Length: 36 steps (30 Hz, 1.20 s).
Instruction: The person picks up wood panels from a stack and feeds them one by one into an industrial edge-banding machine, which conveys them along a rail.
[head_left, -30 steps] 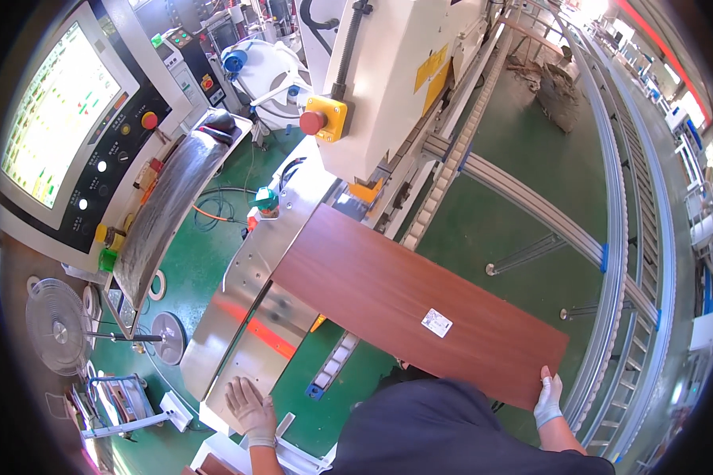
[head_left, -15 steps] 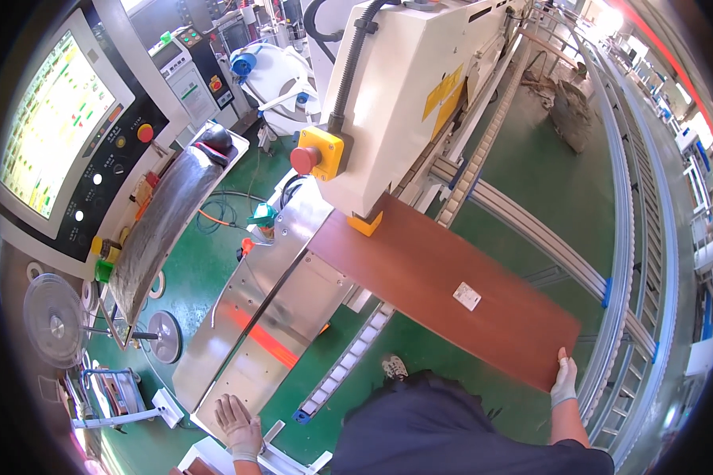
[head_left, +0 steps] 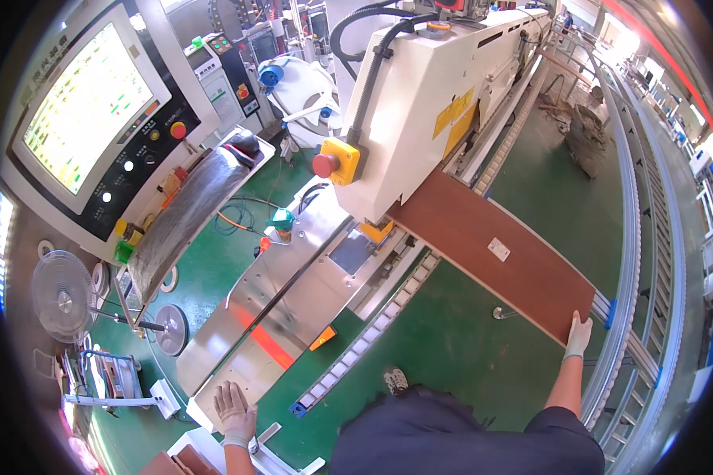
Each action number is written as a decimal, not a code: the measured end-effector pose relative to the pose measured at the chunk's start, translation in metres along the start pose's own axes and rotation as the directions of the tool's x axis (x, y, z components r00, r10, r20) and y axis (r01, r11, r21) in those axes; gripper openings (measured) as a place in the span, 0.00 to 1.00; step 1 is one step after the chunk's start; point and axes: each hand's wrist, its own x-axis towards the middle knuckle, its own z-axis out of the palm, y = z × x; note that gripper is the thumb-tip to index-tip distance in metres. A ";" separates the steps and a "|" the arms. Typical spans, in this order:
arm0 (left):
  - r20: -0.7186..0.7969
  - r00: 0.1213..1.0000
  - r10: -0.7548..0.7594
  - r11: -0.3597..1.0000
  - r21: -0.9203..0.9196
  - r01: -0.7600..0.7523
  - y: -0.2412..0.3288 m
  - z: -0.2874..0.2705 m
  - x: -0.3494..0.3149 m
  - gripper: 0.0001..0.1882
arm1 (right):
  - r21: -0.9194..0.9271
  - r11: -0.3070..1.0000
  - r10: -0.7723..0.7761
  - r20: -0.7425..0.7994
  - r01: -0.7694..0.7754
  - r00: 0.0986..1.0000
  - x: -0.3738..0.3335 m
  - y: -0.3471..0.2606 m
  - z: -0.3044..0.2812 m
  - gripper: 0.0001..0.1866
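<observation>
A long brown panel with a small white label stretches from the cream machine head toward the right. Its far end passes under or beside that head; where exactly it rests there is hidden. At the panel's near right corner, my gloved right hand grips the end edge. My gloved left hand has its fingers spread at the near end of the metal table, holding nothing. Whether its palm touches the metal is hard to tell. Below the machine head sits a yellow block.
A red stop button on a yellow box juts from the machine head. The control screen stands at left, above a grey shelf. A roller rail crosses the floor; a long conveyor frame runs along the right.
The brown panel has shifted away along the machine, its left end now off the metal table. My right hand has moved with it. My left hand stays near the table's end.
</observation>
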 end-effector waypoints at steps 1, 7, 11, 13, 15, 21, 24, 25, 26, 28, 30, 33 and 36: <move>0.003 1.000 -0.009 1.000 0.003 0.009 0.000 0.002 -0.001 0.49 | 0.012 1.000 -0.004 0.005 0.004 1.000 -0.004 -0.020 0.007 0.25; -0.046 0.998 -0.046 0.999 -0.003 0.046 -0.001 0.003 -0.005 0.48 | -0.481 0.788 -0.412 0.052 0.385 0.910 -0.075 -0.170 0.059 0.30; -0.133 0.975 -0.178 0.984 -0.051 0.172 -0.009 0.027 -0.017 0.47 | 0.166 0.652 -0.756 0.221 0.740 0.616 -0.201 -0.251 0.167 0.34; -0.273 0.923 -0.272 0.962 -0.038 0.272 0.007 0.034 -0.026 0.35 | 0.350 0.307 -0.951 0.071 0.885 0.302 -0.317 -0.307 0.170 0.32; -0.095 0.922 -0.376 0.913 -0.207 0.351 0.074 -0.033 -0.026 0.25 | 0.613 0.072 -0.992 0.126 0.786 -0.007 -0.403 -0.334 0.147 0.31; -0.277 0.850 -0.447 0.882 -0.296 0.367 0.027 0.013 -0.194 0.20 | 0.589 -0.020 -0.746 0.530 0.808 -0.404 -0.566 -0.337 0.099 0.18; -0.224 0.494 -0.840 0.533 -0.506 0.678 -0.016 0.038 -0.307 0.15 | 0.655 -0.096 -0.848 0.341 0.750 -0.406 -0.570 -0.321 0.117 0.20; -0.288 0.257 -0.922 0.383 -0.596 0.705 -0.027 0.062 -0.351 0.15 | 0.662 -0.122 -0.856 0.307 0.740 -0.416 -0.571 -0.318 0.119 0.21; -0.181 0.051 -0.982 0.161 -0.669 0.726 -0.039 0.075 -0.386 0.16 | 0.636 -0.136 -0.868 0.293 0.760 -0.400 -0.571 -0.316 0.123 0.21; -0.248 -0.436 -0.865 -0.094 -0.775 0.626 -0.053 0.141 -0.470 0.20 | 0.606 -0.142 -0.875 0.293 0.782 -0.385 -0.579 -0.316 0.121 0.20; 0.099 -0.674 -0.732 -0.226 -0.969 0.102 -0.072 0.172 -0.520 0.23 | 0.586 -0.109 -0.891 0.301 0.803 -0.341 -0.578 -0.313 0.122 0.18; 0.419 -0.646 -0.638 -0.192 -0.899 -0.393 -0.071 0.223 -0.611 0.15 | 0.589 -0.103 -0.903 0.282 0.802 -0.323 -0.594 -0.311 0.124 0.19; 0.592 -0.680 -0.433 -0.248 -0.803 -0.542 -0.090 0.192 -0.598 0.24 | 0.554 -0.081 -0.905 0.308 0.828 -0.294 -0.583 -0.309 0.120 0.20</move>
